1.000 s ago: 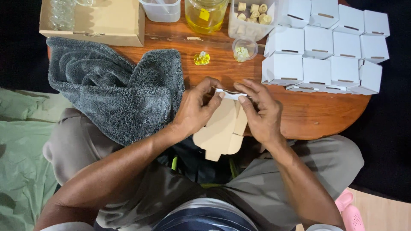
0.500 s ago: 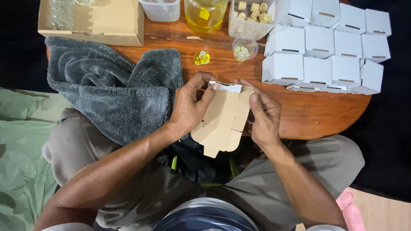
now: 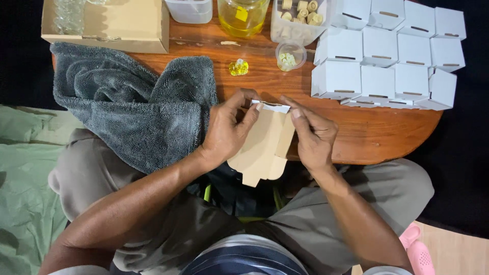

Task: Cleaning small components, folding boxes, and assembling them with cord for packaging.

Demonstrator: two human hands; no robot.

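Observation:
A flat, unfolded cardboard box blank (image 3: pixel 265 147), brown inside with a white outer flap at its top edge, is held over the near edge of the round wooden table (image 3: pixel 367 132). My left hand (image 3: pixel 226 130) grips its left side, thumb and fingers pinching near the top flap. My right hand (image 3: pixel 313 137) holds the right side, its forefinger pressed on the white flap.
Several folded small white boxes (image 3: pixel 387 56) are stacked at the table's right. A grey towel (image 3: pixel 127 107) drapes over the left. At the back stand a brown cardboard box (image 3: pixel 117 23), a jar of yellow liquid (image 3: pixel 242 15), a clear tub of corks (image 3: pixel 300 18), a small cup (image 3: pixel 289 55) and a tiny yellow bottle (image 3: pixel 238 67).
The blank has been raised slightly and opened out between the hands. The right hand has shifted a little to the right along the top flap.

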